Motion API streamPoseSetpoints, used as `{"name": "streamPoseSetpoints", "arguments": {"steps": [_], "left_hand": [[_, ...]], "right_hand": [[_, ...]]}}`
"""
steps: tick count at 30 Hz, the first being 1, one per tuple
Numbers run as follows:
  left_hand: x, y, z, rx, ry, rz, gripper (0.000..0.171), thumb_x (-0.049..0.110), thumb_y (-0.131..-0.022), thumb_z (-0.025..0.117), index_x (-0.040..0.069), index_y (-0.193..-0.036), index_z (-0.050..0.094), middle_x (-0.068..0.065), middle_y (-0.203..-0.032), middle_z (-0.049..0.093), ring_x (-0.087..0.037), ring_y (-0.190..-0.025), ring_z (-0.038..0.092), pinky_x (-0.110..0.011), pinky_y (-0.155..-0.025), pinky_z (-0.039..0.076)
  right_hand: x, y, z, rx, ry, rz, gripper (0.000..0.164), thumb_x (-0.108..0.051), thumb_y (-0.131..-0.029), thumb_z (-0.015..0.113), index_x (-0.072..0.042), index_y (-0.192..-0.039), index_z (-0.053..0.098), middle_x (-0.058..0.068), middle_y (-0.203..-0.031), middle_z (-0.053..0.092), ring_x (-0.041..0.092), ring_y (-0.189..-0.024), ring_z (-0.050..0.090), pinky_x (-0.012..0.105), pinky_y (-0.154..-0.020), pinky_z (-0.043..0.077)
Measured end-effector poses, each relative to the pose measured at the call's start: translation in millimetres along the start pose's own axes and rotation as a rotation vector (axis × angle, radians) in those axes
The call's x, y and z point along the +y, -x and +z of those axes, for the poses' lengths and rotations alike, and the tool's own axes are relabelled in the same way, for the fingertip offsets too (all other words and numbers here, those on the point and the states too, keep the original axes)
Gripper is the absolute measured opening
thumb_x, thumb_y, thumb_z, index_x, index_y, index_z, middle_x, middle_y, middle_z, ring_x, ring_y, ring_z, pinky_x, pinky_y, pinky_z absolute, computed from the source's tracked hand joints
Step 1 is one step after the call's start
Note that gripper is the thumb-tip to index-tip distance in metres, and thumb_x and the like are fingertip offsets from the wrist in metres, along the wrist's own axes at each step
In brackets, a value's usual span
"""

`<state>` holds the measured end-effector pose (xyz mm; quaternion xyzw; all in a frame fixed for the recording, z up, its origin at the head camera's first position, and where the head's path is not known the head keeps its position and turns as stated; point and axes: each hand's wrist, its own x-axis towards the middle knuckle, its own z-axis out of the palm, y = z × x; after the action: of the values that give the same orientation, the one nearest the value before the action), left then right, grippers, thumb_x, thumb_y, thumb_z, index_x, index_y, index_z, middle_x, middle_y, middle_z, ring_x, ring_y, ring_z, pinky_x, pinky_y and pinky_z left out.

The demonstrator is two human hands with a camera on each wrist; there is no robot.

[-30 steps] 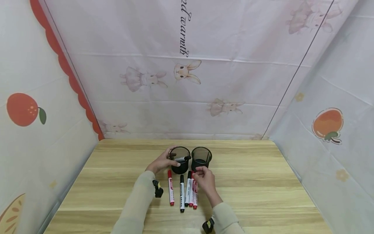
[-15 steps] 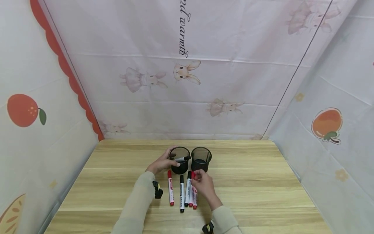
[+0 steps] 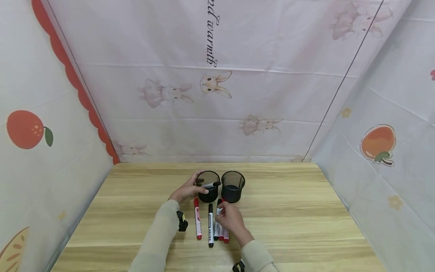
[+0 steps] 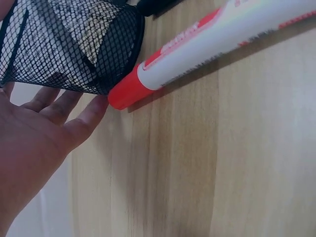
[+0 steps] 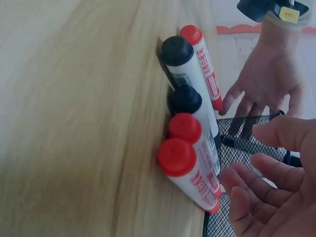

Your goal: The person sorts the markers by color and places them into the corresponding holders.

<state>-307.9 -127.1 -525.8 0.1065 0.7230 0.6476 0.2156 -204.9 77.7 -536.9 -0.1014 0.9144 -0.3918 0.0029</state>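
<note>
My left hand grips a black mesh pen holder, thumb at the front and fingers round the far side. A marker with a black cap leans inside it. In the left wrist view, the fingers lie along the mesh near a red-capped marker. My right hand hovers over a cluster of markers, partly covering them, with fingers loosely bent and nothing between them. In the right wrist view, two red markers and a black one lie closest to its fingertips.
A second mesh pen holder stands right of the first, with no marker visible inside. A red marker and a black marker lie apart on the wooden table. Printed cloth walls enclose the back and sides.
My right hand has moved down and left, from the front of the right pen holder to over the marker cluster. The left hand keeps its hold on the left pen holder.
</note>
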Motion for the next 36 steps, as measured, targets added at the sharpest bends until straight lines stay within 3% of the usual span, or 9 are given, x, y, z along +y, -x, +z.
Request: {"name": "streamPoseSetpoints", "arguments": {"steps": [8,12,16,22,30,36], "left_hand": [[1.4,0.9,0.1,-0.025,0.030,0.028,0.089,0.008,-0.078,0.071,0.022,-0.147,0.017,-0.026,-0.147,0.015,-0.042,-0.133,0.016,-0.063,-0.096,0.027],[-0.6,-0.6,-1.3,-0.002,-0.023,0.067,0.089,0.009,-0.077,0.074,0.020,-0.147,0.020,-0.019,-0.150,0.016,-0.036,-0.137,0.010,-0.059,-0.099,0.025],[-2.9,-1.3,-2.9,0.029,-0.073,0.095,0.087,0.011,-0.076,0.076,0.020,-0.146,0.024,-0.014,-0.149,0.023,-0.031,-0.137,0.014,-0.054,-0.102,0.024],[-3.0,0.5,-1.6,0.038,-0.068,0.095,0.085,0.013,-0.075,0.077,0.024,-0.144,0.028,-0.012,-0.147,0.029,-0.028,-0.135,0.021,-0.052,-0.101,0.027],[-2.3,0.4,-1.4,0.030,-0.046,0.091,0.087,0.010,-0.076,0.076,0.022,-0.145,0.024,-0.015,-0.149,0.025,-0.030,-0.136,0.019,-0.053,-0.103,0.024],[-2.7,-0.5,-1.9,0.013,-0.032,0.089,0.088,0.008,-0.076,0.075,0.019,-0.146,0.023,-0.015,-0.149,0.024,-0.031,-0.136,0.017,-0.054,-0.103,0.023]], "right_hand": [[-8.2,-5.0,8.3,-0.083,-0.017,0.024,0.030,-0.007,-0.075,0.072,0.000,-0.102,0.063,0.002,-0.079,0.057,0.014,-0.066,0.050,0.029,-0.056,0.044],[-10.8,-6.8,12.1,-0.116,-0.032,0.033,0.029,-0.005,-0.075,0.071,0.000,-0.101,0.063,0.000,-0.076,0.055,0.013,-0.063,0.050,0.027,-0.055,0.044],[-14.5,-7.9,14.6,-0.137,-0.033,0.033,0.028,-0.005,-0.075,0.070,0.001,-0.101,0.063,-0.002,-0.070,0.052,0.011,-0.058,0.048,0.025,-0.051,0.042],[-19.6,-11.3,18.0,-0.127,0.041,0.021,0.028,-0.004,-0.072,0.072,0.003,-0.097,0.063,0.000,-0.064,0.052,0.011,-0.053,0.048,0.025,-0.048,0.042],[-23.4,-18.0,23.9,-0.058,0.159,0.048,0.030,-0.005,-0.065,0.075,0.004,-0.092,0.066,0.009,-0.083,0.063,0.017,-0.067,0.053,0.032,-0.061,0.049],[-25.0,-19.1,25.7,-0.100,0.155,0.102,0.026,-0.005,-0.066,0.076,0.002,-0.088,0.063,0.007,-0.077,0.058,0.018,-0.064,0.052,0.033,-0.057,0.048]]}}
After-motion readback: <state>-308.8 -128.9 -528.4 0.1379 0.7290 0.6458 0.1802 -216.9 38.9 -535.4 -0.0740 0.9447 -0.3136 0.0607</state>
